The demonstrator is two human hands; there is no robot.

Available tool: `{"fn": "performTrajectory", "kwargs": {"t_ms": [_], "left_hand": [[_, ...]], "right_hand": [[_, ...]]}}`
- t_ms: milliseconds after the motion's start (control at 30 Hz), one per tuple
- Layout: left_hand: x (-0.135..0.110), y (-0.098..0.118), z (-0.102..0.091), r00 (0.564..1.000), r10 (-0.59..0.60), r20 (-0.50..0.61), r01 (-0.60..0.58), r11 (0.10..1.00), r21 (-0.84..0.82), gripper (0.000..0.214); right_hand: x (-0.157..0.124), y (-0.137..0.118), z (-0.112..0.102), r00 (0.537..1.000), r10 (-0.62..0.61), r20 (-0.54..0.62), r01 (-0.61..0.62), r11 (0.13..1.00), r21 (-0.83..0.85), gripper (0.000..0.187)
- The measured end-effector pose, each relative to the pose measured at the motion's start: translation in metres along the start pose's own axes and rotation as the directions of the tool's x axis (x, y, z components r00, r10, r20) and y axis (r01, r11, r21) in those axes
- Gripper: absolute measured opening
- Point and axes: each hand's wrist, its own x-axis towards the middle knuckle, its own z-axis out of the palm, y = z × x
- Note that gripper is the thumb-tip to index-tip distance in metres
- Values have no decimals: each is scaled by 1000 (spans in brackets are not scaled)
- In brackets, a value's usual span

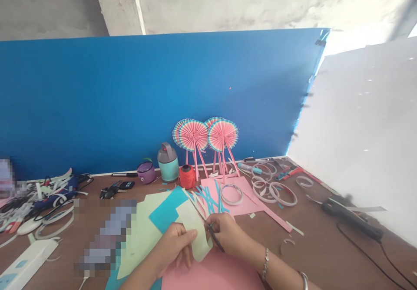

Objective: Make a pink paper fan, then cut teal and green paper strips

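Note:
My left hand [179, 244] pinches a pale green sheet of paper [193, 229] between thumb and fingers. On the other side of that sheet, my right hand [224, 231] grips dark-handled scissors [215, 238], their blades pointing up and left along the paper's right edge. A narrow pale strip lies beside the blades. Below the hands is a large pink sheet [211, 272]. A blue sheet [167, 209] and larger pale green paper [140, 233] lie to the left. Thin blue strips [208, 196] are scattered just beyond my right hand.
Pink pleated paper fans [193, 136] stand against the blue partition [130, 99]. Near them are a teal flask [168, 166], a purple pot [146, 172] and a red object [187, 177]. Tape rolls [282, 193] and a black corded tool [352, 218] lie right; a power strip [28, 264] sits left.

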Motion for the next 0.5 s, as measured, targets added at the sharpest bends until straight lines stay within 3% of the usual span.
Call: {"fn": "performTrajectory", "kwargs": {"t_ms": [133,267,400,500], "left_hand": [[1,1,-8,989,1,-145,-18,993,-115,43],[3,3,-22,936,40,-351,-169,924,-344,34],[5,3,-26,933,65,-354,-224,875,-428,30],[4,3,-20,947,84,-310,-192,921,-338,29]], "right_hand": [[2,0,-2,999,24,-48,-22,999,41,17],[3,-7,-9,992,86,-88,-72,985,155,31],[-3,-19,-16,998,55,32,-61,962,266,51],[-8,-22,-13,989,27,144,-61,970,237,46]]}}
